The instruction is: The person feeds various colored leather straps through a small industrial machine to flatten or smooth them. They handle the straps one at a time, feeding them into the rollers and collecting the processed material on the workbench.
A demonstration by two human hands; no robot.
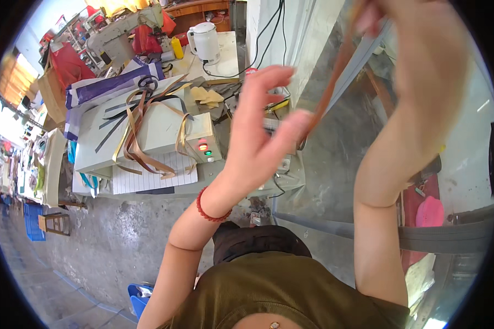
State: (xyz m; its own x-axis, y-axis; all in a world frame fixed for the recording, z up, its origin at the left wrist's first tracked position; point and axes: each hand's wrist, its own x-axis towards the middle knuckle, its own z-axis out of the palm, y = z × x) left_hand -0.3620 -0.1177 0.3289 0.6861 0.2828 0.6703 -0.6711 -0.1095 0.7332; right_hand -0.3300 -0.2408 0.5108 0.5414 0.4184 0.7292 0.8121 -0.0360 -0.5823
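Observation:
My right hand (392, 13), raised at the upper right and smeared by motion, pinches the top of a long brown strip (337, 71) that looks like leather. The strip hangs slantwise down toward the left. Beside its lower part is my left hand (258, 126), fingers curved and thumb apart, with nothing gripped; the thumb tip overlaps the strip, and whether they touch I cannot tell. To the left, several black, brown and gold strips (134, 131) drape over a pale box-shaped machine (101, 120) with lit red and green buttons.
Beyond the machine stand a white electric kettle (205, 44), a yellow bottle (177, 48) and a sewing machine (123, 38). Lined paper (148, 172) lies at the table's front. A grey strap or rail (444, 237) crosses at right, near a pink object (429, 212). A wooden stool (55, 223) stands far left.

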